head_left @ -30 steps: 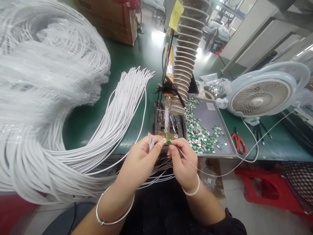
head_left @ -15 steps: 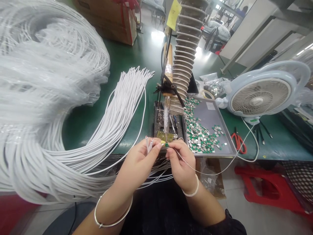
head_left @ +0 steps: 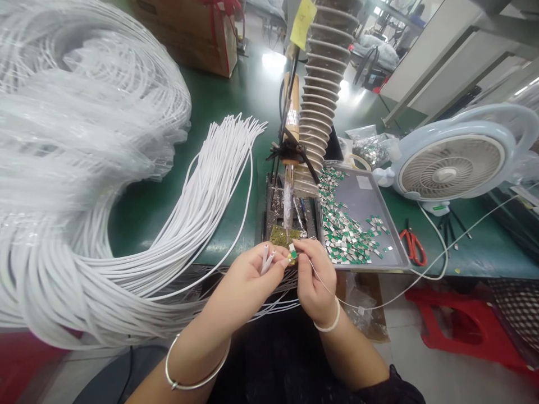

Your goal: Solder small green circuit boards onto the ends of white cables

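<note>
Facing the soldering iron, 2 white cable ends were pinched in the left hand and a small green terminal in the right hand, keeping both parts close together within the iron's reach.

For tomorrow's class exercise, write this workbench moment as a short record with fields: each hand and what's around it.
Left hand: holds two white cable ends
Right hand: pinches a small green-and-silver part
Nearby: metal tray of similar parts; soldering iron
Rest: coil of white cable; electric fan; red-handled scissors
</note>
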